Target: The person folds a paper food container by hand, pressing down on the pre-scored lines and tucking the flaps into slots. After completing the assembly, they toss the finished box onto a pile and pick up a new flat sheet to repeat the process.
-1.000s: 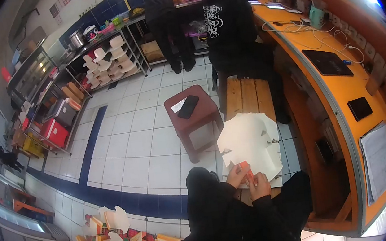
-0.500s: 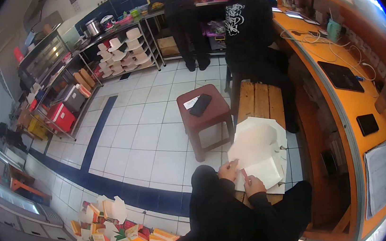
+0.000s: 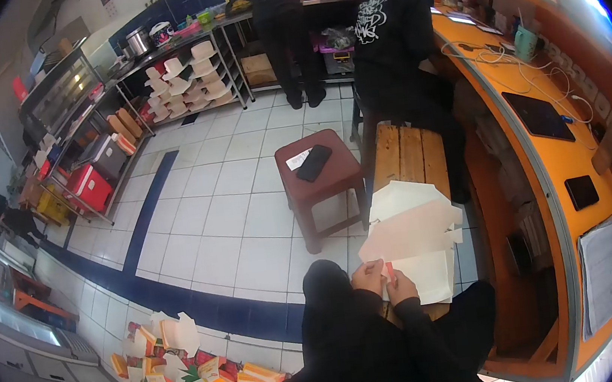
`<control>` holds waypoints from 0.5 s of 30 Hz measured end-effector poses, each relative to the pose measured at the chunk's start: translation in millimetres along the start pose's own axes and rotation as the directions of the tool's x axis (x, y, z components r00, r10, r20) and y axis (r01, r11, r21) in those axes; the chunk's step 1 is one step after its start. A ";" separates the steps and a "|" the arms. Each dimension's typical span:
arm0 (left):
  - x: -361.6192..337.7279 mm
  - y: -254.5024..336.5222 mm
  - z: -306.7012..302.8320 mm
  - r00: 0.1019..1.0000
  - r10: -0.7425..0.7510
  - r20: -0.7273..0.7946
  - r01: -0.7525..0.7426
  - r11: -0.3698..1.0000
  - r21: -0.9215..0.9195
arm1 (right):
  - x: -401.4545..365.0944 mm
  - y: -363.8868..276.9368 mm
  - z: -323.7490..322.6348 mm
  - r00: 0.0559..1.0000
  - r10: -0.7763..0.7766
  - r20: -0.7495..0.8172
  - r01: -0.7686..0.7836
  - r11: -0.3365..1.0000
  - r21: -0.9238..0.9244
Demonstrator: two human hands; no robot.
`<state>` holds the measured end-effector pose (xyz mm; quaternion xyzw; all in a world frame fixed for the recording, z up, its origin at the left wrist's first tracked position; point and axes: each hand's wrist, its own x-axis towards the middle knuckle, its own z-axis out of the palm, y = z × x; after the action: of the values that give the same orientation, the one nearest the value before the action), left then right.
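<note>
White and pale pink cardboard sheets (image 3: pixel 419 227) with cut edges lie on the wooden bench (image 3: pixel 409 156) between my knees. At their lower left edge my left hand (image 3: pixel 368 277) has its fingers closed on a flap of the cardboard. Just to its right, my right hand (image 3: pixel 401 284) pinches close to a small red-orange piece (image 3: pixel 390 270) that stands up between the two hands. The hands almost touch. Which fingers press on the small piece is too small to tell.
A maroon stool (image 3: pixel 320 182) holds a black phone (image 3: pixel 314 163). Printed folded boxes (image 3: pixel 184 378) are piled at lower left. An orange counter (image 3: pixel 522 166) runs along the right. One person (image 3: pixel 395 45) sits ahead; another (image 3: pixel 284 35) stands at the back counter.
The cardboard was spread open like a box; now a pinkish panel lies folded across it. My hands have come closer together, and the view has shifted slightly.
</note>
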<state>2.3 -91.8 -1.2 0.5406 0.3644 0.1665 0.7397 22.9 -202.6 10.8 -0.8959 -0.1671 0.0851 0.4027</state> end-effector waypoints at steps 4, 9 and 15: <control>-6.0 17.2 -1.8 1.000 -0.016 -0.005 0.016 0.998 -0.056 | 0.2 0.1 1.7 1.000 -0.009 -0.010 0.009 1.000 0.024; -15.2 9.0 1.7 0.977 0.208 0.054 -0.214 0.933 0.289 | 6.1 13.6 9.2 0.998 -0.013 -0.064 0.019 0.996 0.087; -14.5 -0.8 6.2 0.968 0.229 0.104 -0.246 0.947 0.205 | 10.8 2.4 4.5 0.998 -0.051 -0.035 0.057 0.979 0.194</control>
<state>-3.2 -105.6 4.2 0.6641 0.2831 0.1923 0.6648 32.2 -197.0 5.9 -0.8485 -0.1764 0.0768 0.4930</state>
